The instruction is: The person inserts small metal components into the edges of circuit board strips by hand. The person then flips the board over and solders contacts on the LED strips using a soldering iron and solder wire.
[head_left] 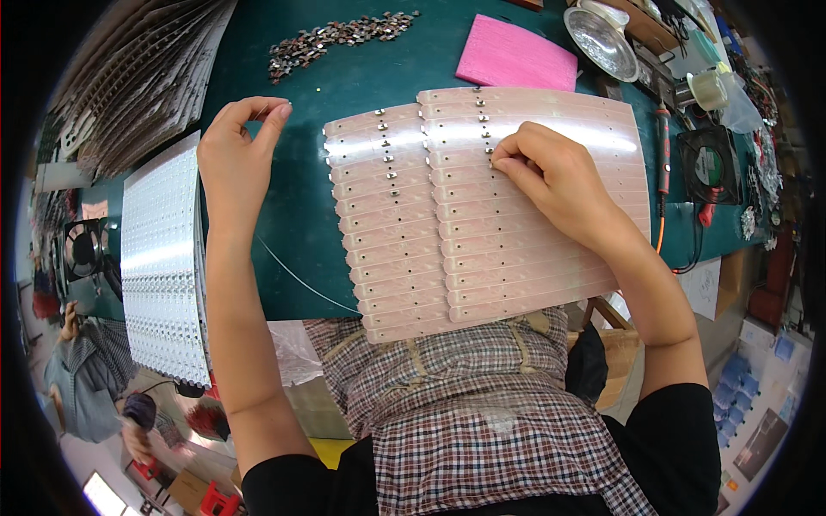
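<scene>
Pale pink and glossy, a right panel (533,224) is laid partly over a left panel (379,249) on the green worktop (301,215), with the near edges of both carried past the worktop's rim, toward the checked apron (430,456). Small metal clips (388,158) are set in a column down the upper rows of each panel, while the lower rows are marked only by dark dots (406,255).

The right hand (551,176) is bent to the right panel, its thumb and forefinger drawn narrow just below the lowest visible clip there; whether a clip is held cannot be told. The left hand (231,142) is raised beside the left panel, thumb and forefinger brought together at the tips; whether anything tiny is pinched cannot be told either. Beyond them, a loose heap of small metal pieces (335,41) is spread to the left of a pink foam block (516,52).

For neat seating, each clip is probably best turned the same way as its neighbours, centred over its dot and pressed straight down. Leaning on the panels should be avoided, since the overlap could be shifted, and no row should be skipped
</scene>
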`<state>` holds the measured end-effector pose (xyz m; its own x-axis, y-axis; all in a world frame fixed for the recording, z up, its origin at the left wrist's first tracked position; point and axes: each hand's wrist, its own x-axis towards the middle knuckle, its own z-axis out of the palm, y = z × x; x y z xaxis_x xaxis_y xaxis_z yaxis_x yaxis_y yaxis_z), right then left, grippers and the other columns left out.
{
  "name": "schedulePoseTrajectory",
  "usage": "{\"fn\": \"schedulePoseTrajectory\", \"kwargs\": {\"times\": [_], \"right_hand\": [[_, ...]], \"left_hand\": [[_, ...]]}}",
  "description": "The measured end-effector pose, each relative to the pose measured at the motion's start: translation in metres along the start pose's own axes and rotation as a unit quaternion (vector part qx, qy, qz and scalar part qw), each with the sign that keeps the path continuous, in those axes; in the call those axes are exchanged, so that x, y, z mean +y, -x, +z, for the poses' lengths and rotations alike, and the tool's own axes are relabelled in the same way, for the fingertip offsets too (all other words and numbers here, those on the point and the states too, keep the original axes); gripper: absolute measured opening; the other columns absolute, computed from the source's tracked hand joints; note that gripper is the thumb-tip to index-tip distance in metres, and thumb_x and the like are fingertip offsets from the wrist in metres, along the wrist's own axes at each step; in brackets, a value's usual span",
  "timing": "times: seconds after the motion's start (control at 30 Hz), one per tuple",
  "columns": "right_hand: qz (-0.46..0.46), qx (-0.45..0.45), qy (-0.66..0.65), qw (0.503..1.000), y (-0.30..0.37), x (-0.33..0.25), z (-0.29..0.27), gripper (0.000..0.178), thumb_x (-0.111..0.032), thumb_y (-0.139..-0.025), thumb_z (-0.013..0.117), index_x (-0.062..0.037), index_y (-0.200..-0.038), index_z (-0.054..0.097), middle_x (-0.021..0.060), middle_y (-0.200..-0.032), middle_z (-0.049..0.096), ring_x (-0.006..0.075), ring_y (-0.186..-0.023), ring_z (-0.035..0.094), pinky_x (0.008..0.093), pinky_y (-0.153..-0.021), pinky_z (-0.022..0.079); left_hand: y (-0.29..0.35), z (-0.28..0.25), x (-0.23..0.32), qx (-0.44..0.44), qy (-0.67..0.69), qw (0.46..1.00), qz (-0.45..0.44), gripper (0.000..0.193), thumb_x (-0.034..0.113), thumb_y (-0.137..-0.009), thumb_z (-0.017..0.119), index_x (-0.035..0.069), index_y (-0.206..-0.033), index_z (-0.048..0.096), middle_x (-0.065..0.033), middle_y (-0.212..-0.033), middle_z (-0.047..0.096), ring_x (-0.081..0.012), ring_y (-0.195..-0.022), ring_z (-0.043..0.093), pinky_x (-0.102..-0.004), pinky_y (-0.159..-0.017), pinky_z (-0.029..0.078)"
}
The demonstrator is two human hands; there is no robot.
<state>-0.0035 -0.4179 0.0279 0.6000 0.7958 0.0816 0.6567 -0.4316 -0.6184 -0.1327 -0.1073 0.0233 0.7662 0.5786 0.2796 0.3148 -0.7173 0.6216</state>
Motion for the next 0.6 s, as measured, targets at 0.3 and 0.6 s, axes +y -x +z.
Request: {"fn": "schedulePoseTrajectory", "kwargs": {"times": [0.3,0.6], "right_hand": [[-0.146,0.05,0.169,0.973,0.007,-0.001,0.009,0.007,-0.007,-0.083,0.068,-0.0025,-0.085,0.063,0.011,-0.08,0.059,0.0301,-0.074,0.063,0.0412,-0.064,0.052],[-0.155,0.065,0.125,0.978,-0.004,-0.013,-0.011,0.008,-0.007,-0.082,0.071,-0.0041,-0.084,0.064,0.01,-0.079,0.06,0.0314,-0.071,0.064,0.0416,-0.062,0.051]], "left_hand": [[-0.028,0.019,-0.036,0.037,-0.05,0.998,0.033,0.013,0.018,-0.088,0.072,0.009,-0.097,0.076,-0.0099,-0.094,0.072,-0.0275,-0.088,0.07,-0.0371,-0.078,0.053],[-0.061,0.057,-0.021,0.039,-0.069,0.996,0.039,0.013,0.022,-0.087,0.074,0.01,-0.09,0.076,-0.0083,-0.087,0.069,-0.0269,-0.083,0.069,-0.0388,-0.074,0.052]]}}
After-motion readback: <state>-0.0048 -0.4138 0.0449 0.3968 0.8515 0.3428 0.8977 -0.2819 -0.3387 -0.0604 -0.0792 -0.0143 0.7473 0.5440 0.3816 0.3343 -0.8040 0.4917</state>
